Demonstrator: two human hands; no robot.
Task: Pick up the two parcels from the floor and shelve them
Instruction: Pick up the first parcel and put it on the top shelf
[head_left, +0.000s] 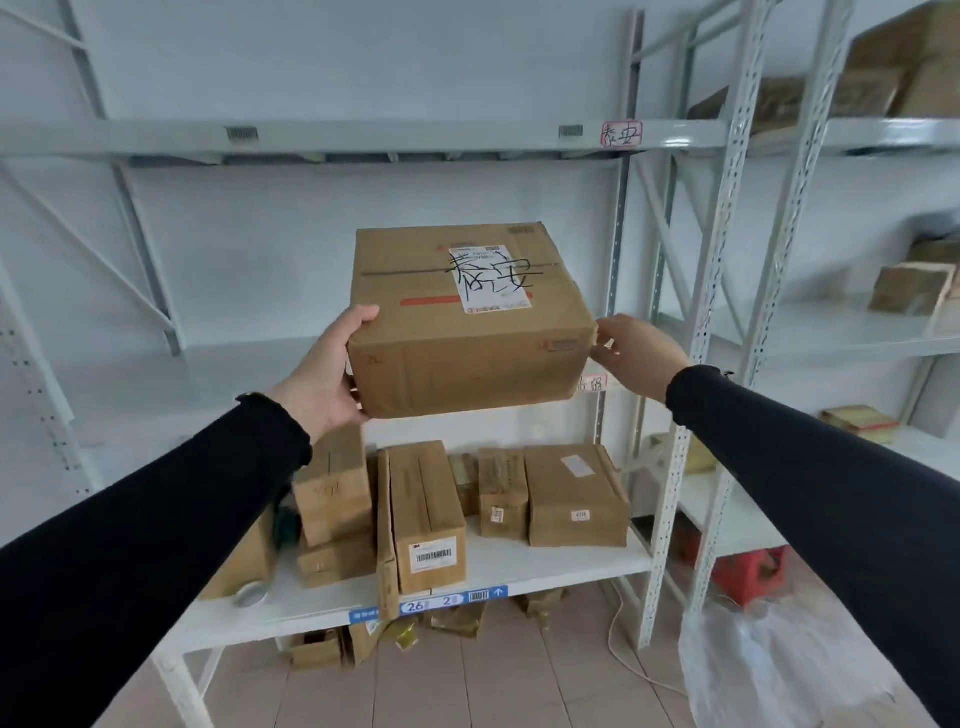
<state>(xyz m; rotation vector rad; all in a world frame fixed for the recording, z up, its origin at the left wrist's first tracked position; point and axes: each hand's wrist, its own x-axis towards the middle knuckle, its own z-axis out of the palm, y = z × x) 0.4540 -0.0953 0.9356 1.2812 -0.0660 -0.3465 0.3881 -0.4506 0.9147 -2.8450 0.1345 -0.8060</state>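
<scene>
I hold a brown cardboard parcel (462, 332) at chest height in front of a white metal shelf unit (363, 137). A white label with black handwriting sits on its top. My left hand (327, 374) grips its left near corner, thumb on top, fingers underneath. My right hand (636, 348) touches the parcel's right side with its fingertips. The parcel hangs in the air at the level of the middle shelf (208, 384), which looks bare behind it. No second floor parcel can be picked out.
The lower shelf (519, 569) carries several cardboard boxes (574, 496). Small parcels lie on the floor (457, 621) under it. A second shelf unit (857, 332) with boxes stands at right. A clear plastic bag (769, 670) and a red crate (748, 574) sit at lower right.
</scene>
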